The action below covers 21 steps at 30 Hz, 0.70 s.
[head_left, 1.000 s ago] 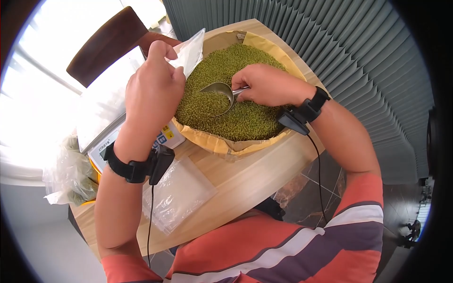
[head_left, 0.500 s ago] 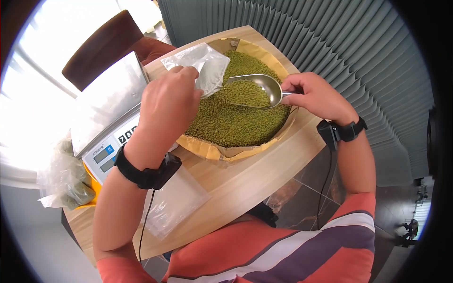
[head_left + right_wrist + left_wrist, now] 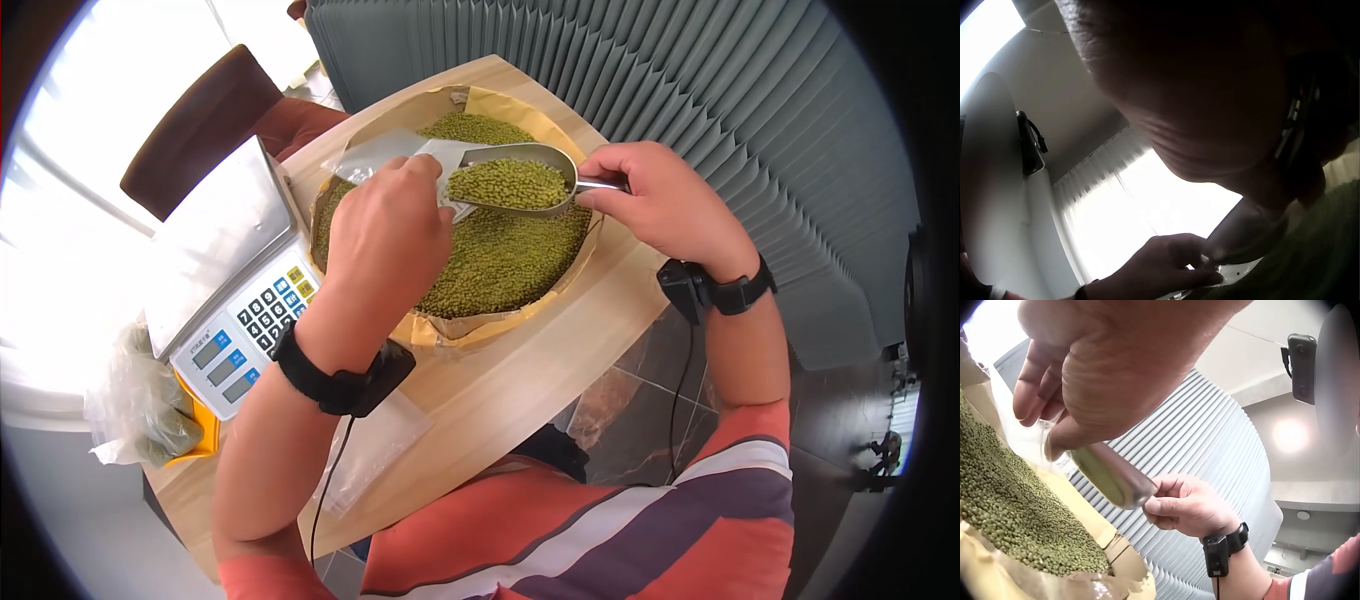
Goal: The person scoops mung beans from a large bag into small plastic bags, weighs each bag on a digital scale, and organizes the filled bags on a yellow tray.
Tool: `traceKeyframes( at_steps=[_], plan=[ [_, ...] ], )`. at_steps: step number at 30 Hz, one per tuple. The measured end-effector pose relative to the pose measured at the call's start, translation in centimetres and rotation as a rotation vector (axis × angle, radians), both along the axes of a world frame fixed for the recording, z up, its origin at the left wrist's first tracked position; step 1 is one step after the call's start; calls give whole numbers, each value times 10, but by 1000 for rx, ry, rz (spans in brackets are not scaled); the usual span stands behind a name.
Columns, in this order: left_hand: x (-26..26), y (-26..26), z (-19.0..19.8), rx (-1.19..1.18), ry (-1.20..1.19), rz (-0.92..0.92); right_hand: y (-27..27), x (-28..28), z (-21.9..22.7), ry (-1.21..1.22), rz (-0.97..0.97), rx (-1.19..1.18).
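Note:
The right hand (image 3: 672, 200) pinches the handle of a metal scoop (image 3: 562, 160) heaped with green beans (image 3: 510, 184), held level over the open sack (image 3: 468, 330) of beans. The left hand (image 3: 392, 232) grips a clear plastic bag (image 3: 385, 152) by its edge, and the scoop's front lies at the bag, close to the left fingers. In the left wrist view, the left hand (image 3: 1110, 369) holds the bag (image 3: 1019, 434) beside the scoop (image 3: 1113, 478). How far the scoop is inside the bag cannot be told.
A scale (image 3: 225, 375) with a keypad stands left of the sack. Beyond its left edge lie a filled plastic bag (image 3: 150, 410) and a yellow-orange object (image 3: 207, 432). Flat clear bags (image 3: 375, 450) lie at the table's front. A brown chair (image 3: 205, 125) stands behind.
The right hand has lifted the scoop out of the beans, full, and brought it left to the bag. The left hand has moved right and lowered the bag over the sack.

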<state>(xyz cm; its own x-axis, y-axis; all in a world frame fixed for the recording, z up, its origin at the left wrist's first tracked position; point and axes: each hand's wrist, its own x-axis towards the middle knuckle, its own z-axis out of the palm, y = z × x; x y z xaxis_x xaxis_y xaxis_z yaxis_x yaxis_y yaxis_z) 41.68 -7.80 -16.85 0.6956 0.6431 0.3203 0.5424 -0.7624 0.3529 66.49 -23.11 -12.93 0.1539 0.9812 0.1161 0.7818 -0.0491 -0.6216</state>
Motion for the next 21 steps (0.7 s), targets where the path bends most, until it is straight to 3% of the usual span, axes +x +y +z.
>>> traceKeyframes(
  at_steps=[10, 14, 16, 21],
  plan=[
    [-1, -8, -9, -106, -159, -24, 14, -31, 16, -626, 28, 141],
    [-10, 0, -13, -97, -139, 32, 25, -36, 25, -698, 52, 123],
    [-15, 3, -13, -109, -131, 50, 29, -36, 23, -792, 118, 262],
    [-25, 10, -13, -96, -115, 110, 23, -38, 38, -724, 105, 280]
  ],
)
